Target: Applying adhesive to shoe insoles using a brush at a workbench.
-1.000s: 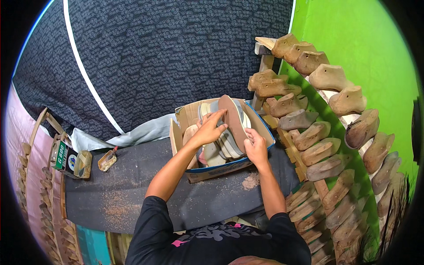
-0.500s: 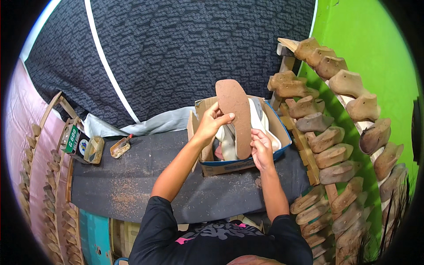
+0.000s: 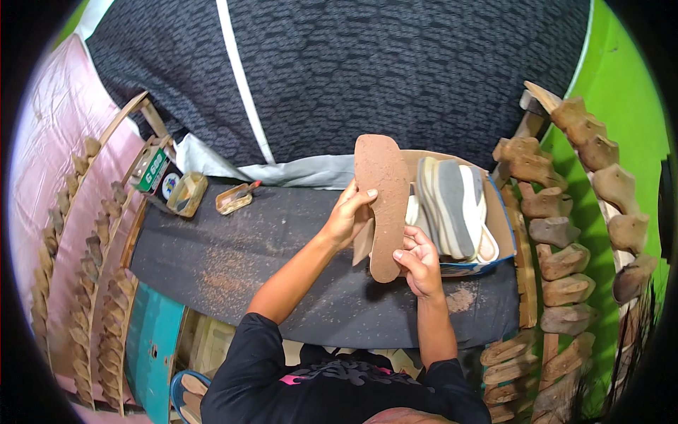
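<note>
A flat brown shoe insole (image 3: 383, 205) is held up between my two hands over the table, its wider end away from me. My left hand (image 3: 346, 216) grips its left edge, the thumb lying on the upper face. Lower down, my right hand (image 3: 422, 265) pinches the right edge near the narrow heel end. Just behind and to the right stands an open cardboard box (image 3: 503, 212) with blue on its outer side. Several white, cream and grey insoles (image 3: 455, 205) stand stacked inside it. The brown insole hides the box's left part.
Brown crumbs (image 3: 229, 275) are scattered over the dark-covered table (image 3: 296, 212). At its left end sit a green and white box (image 3: 152, 169), a small tray (image 3: 187, 194) and another small container (image 3: 234, 199). Racks of wooden shoe lasts (image 3: 565, 258) flank both sides.
The view has swung left, so the table and box appear farther right. The brown insole has shifted left relative to the box, baring more of the stacked insoles. Both hands still hold it.
</note>
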Demonstrator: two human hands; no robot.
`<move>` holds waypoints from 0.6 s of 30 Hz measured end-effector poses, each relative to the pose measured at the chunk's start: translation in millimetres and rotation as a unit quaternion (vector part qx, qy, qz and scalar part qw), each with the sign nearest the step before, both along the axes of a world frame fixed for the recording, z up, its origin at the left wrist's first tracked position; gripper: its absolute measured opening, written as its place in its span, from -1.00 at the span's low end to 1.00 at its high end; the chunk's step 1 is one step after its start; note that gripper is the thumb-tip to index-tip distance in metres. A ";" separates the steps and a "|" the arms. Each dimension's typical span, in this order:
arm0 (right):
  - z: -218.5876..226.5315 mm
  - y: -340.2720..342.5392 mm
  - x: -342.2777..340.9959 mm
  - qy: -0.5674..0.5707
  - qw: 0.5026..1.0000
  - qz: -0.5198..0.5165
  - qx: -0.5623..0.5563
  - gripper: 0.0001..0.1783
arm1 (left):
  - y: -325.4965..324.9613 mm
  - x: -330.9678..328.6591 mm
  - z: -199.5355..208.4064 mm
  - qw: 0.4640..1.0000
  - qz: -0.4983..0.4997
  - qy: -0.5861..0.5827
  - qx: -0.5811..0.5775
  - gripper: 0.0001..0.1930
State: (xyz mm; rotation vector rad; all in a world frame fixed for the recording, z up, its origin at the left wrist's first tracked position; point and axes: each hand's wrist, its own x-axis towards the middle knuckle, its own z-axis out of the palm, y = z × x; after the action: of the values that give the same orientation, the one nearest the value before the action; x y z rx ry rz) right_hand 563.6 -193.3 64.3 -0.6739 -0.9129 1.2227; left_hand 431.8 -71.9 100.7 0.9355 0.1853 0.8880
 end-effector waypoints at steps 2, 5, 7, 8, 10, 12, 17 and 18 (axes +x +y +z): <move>0.2 6.0 -23.8 0.026 0.999 0.031 -0.007 -0.49 | 6.8 -23.6 -8.5 1.000 0.002 -0.002 0.003 -0.45; -11.4 16.7 -62.3 0.054 0.998 0.038 -0.019 -0.53 | 12.9 -62.3 -17.5 0.999 -0.045 -0.011 0.020 -0.37; -15.7 30.6 -92.9 0.065 0.996 0.051 -0.025 -0.54 | 18.7 -89.3 -22.0 0.998 -0.062 -0.032 0.004 -0.35; -16.5 37.8 -110.1 0.079 0.995 0.053 -0.026 -0.54 | 21.1 -105.5 -23.4 0.995 -0.090 -0.050 -0.008 -0.32; -25.1 53.3 -146.2 0.076 0.994 0.070 -0.032 -0.56 | 27.3 -142.7 -30.7 0.997 -0.062 -0.038 -0.008 -0.31; -35.2 74.9 -185.3 0.065 0.992 0.082 -0.067 -0.58 | 44.0 -180.5 -33.9 1.000 -0.014 -0.012 0.007 -0.29; -72.7 136.4 -268.0 0.009 0.982 0.141 -0.122 -0.70 | 78.8 -292.5 -56.6 0.991 0.105 0.026 -0.072 -0.23; -75.9 151.4 -277.6 -0.012 0.984 0.131 -0.121 -0.72 | 87.1 -313.6 -62.1 0.987 0.143 0.026 -0.065 -0.23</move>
State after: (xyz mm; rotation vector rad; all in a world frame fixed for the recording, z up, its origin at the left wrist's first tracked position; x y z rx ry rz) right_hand 286.0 -41.9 -11.6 -0.7783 -0.9004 1.5807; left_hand 118.2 15.2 38.6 0.8234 0.4254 1.1016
